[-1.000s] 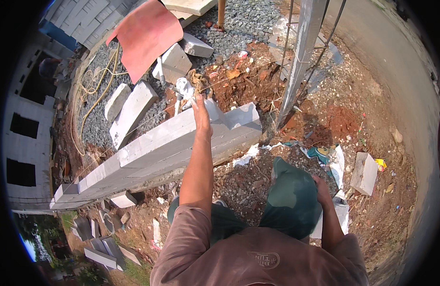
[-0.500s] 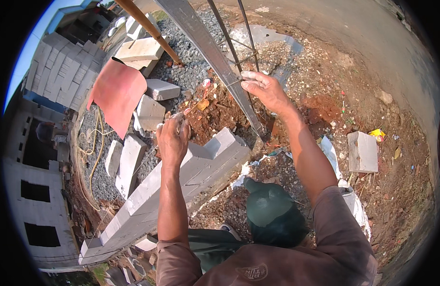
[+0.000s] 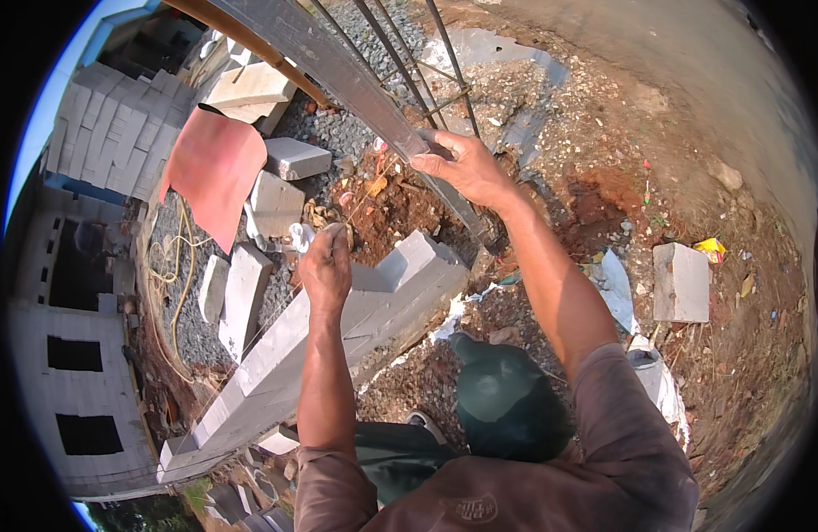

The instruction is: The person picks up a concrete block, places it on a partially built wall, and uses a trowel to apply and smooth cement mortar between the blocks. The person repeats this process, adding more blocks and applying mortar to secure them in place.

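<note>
My right hand (image 3: 467,168) is closed on the edge of a long grey metal post (image 3: 338,66), thumb on the near face and fingers behind. The post leans from upper left down to the end of a low wall of light grey blocks (image 3: 285,341). Just behind it stand thin steel rebar rods (image 3: 453,66) with tie rings. Above the wall, my left hand (image 3: 327,270) is closed with its fingertips bunched together; what they pinch, if anything, is too small to make out. A thin string (image 3: 272,328) runs along the wall toward this hand.
A bamboo pole (image 3: 249,40) slants at the upper left. Loose blocks (image 3: 298,160) and a red sheet (image 3: 216,168) lie on gravel. Close to my legs is a dark green rounded object (image 3: 511,399). One block (image 3: 681,284) rests on the dirt at right.
My right hand has moved slightly left and closed around the post's edge. The post's upper part has shifted left, leaning more. My left hand's fingers have bunched tighter.
</note>
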Tool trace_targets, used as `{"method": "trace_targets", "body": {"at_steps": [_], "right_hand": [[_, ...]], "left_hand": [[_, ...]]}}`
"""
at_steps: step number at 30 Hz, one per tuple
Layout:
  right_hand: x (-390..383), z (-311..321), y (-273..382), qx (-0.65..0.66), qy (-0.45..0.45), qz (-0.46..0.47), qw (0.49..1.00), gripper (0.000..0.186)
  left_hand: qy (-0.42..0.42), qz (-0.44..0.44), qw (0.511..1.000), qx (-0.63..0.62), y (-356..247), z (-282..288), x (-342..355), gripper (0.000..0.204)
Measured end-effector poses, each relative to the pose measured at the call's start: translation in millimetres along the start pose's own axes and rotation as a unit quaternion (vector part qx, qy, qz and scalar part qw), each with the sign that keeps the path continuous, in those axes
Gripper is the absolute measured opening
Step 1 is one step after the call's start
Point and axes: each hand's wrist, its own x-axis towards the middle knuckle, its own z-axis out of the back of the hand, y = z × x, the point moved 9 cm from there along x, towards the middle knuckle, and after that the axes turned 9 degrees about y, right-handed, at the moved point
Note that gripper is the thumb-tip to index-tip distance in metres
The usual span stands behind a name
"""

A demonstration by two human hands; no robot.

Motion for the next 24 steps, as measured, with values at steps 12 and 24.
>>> {"method": "trace_targets", "body": {"at_steps": [12,24], "right_hand": [[-15.9,-4.2,26.2,-0.058,-0.048,0.033,0.997,0.067],[-16.7,-10.0,30.5,-0.042,-0.144,0.072,0.986,0.06]], "left_hand": [[0.017,0.021,1.0,0.008,9.1,-15.4,-1.9,0.011],[-0.009,-0.008,1.0,0.005,-0.9,-8.8,2.2,0.011]]}}
